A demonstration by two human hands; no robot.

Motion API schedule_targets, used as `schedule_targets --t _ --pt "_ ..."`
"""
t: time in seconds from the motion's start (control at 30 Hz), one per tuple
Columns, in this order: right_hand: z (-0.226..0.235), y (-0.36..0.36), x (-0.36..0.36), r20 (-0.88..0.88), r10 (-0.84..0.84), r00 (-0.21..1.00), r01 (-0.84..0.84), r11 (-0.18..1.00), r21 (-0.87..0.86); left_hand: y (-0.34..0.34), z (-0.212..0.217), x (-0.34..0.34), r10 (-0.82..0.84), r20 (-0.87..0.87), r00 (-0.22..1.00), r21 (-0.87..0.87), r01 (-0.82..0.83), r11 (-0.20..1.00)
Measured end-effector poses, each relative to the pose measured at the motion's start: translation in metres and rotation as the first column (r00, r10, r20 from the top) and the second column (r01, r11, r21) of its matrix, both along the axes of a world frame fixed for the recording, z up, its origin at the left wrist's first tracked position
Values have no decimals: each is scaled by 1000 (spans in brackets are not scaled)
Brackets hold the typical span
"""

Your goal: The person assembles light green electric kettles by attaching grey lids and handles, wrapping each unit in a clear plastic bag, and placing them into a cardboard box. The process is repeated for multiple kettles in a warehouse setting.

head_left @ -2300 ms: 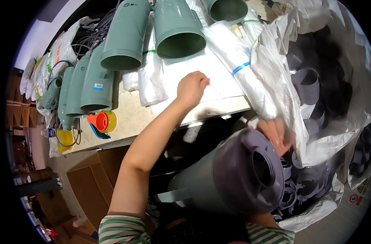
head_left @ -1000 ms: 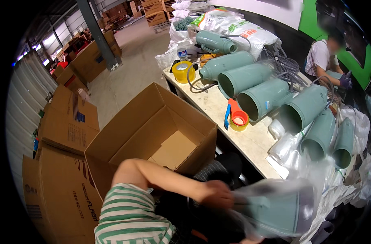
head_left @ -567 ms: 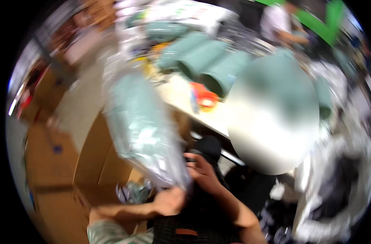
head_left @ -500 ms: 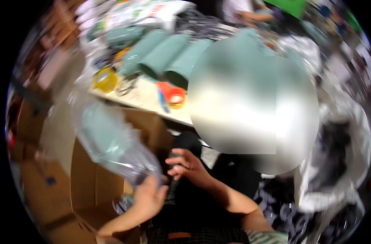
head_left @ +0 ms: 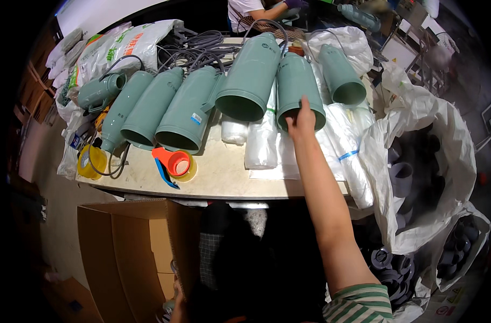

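My right hand (head_left: 303, 121) reaches across the table and grips the lower rim of a green thermos flask casing (head_left: 301, 81), its fingers partly hidden inside the open end. To its left leans a larger green casing with a grey handle (head_left: 249, 75), and to its right stands another green casing (head_left: 339, 72). My left hand (head_left: 178, 296) is low beside the inner wall of an open cardboard box (head_left: 122, 237). Its fingers are mostly hidden, and I cannot make out what it touches there. Several more green casings (head_left: 189, 107) lie in a row on the table's left half.
Rolls of clear plastic bags (head_left: 262, 142) lie under the casings. An orange tape dispenser (head_left: 175, 161) and yellow tape (head_left: 92, 161) sit near the front edge. White sacks of dark grey parts (head_left: 374, 177) stand at the right. Another person (head_left: 256, 13) sits across the table.
My left hand has gone down to the box, and the plastic-wrapped green casing it held is out of sight. My right hand has moved forward from my lap onto a casing.
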State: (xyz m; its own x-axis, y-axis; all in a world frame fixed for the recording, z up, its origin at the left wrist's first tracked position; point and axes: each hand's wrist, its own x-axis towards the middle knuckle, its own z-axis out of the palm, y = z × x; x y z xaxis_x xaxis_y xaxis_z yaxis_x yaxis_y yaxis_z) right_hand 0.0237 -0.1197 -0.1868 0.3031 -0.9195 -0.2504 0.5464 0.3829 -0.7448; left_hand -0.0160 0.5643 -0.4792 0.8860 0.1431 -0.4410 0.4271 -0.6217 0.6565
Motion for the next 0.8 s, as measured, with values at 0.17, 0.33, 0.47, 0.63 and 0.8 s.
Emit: schedule_targets --t 0.17,0.33,0.47,0.63,0.8 --pt "49 45 -24 198 -168 966 182 982 -52 39 52 25 75 81 994 422 -103 901" --pt "17 137 -233 -403 -309 861 -150 602 -784 -60 153 88 -103 671 734 82 64 995" --pt "82 137 -329 -81 -750 656 293 352 -889 -223 301 61 -211 839 501 -128 560 819" --pt "157 132 -340 -366 -244 898 -347 117 -930 -366 406 -60 -112 983 -145 173 937 305" --pt "118 88 -325 -372 -401 837 -270 290 -918 -400 448 -74 -686 652 -324 450 893 6"
